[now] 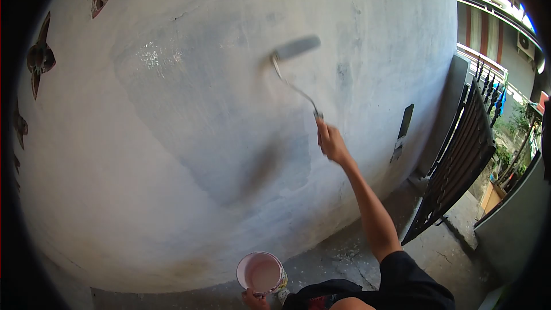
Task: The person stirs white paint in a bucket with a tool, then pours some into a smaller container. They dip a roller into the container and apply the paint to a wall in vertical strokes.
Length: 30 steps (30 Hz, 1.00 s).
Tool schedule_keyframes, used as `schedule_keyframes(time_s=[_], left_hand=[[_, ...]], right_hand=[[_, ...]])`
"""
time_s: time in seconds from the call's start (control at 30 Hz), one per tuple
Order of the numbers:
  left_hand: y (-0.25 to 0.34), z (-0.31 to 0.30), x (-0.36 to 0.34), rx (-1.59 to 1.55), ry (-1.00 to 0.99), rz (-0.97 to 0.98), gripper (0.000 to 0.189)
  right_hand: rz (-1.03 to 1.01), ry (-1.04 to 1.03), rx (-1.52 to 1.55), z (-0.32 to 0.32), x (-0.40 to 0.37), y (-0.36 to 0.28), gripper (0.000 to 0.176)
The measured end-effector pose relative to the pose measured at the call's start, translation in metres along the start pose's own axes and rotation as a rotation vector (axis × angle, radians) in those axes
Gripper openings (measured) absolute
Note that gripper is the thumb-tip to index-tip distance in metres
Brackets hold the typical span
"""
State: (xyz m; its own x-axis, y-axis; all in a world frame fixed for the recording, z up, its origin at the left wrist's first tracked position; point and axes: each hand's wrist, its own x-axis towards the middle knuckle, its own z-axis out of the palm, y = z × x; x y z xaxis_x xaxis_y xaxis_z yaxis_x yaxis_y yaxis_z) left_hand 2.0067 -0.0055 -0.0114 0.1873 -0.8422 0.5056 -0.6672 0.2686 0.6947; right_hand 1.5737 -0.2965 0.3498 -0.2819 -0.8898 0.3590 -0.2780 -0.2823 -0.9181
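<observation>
My right hand (332,142) is closed around the handle of a paint roller (297,47), arm stretched up and forward. The roller's grey sleeve lies at or close to the wall (241,97), slightly blurred; contact is hard to judge. A darker, wet-looking patch with a shiny spot covers the middle of the wall. Low in the view, my left hand (254,299) grips the rim of a paint bucket (261,272) with pale, whitish-pink liquid inside. Part of that hand is cut off by the frame's lower edge.
Dark decorative pieces (41,56) are fixed on the wall at the left. A slot-like dark opening (406,120) sits low on its right side. A black metal gate (459,161) stands open at the right. Paint specks dot the concrete floor (350,258). Plants (505,155) grow beyond the gate.
</observation>
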Motion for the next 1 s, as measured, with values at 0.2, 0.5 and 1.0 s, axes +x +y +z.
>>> schedule_keyframes(time_s=[0.2, 0.5, 1.0], left_hand=[[-0.067, 0.024, -0.010, -0.431, -0.018, -0.621, 0.029], [0.062, 0.001, 0.072, -0.950, 0.263, -1.082, 0.019], [0.001, 0.015, 0.024, -0.878, -0.032, -0.765, 0.066]], right_hand=[[0.137, -0.007, 0.005, 0.030, -0.111, 0.135, 0.055], [0.093, 0.019, 0.054, 0.012, -0.049, 0.054, 0.057], [0.211, 0.016, 0.049, 0.040, -0.116, 0.162, 0.054]])
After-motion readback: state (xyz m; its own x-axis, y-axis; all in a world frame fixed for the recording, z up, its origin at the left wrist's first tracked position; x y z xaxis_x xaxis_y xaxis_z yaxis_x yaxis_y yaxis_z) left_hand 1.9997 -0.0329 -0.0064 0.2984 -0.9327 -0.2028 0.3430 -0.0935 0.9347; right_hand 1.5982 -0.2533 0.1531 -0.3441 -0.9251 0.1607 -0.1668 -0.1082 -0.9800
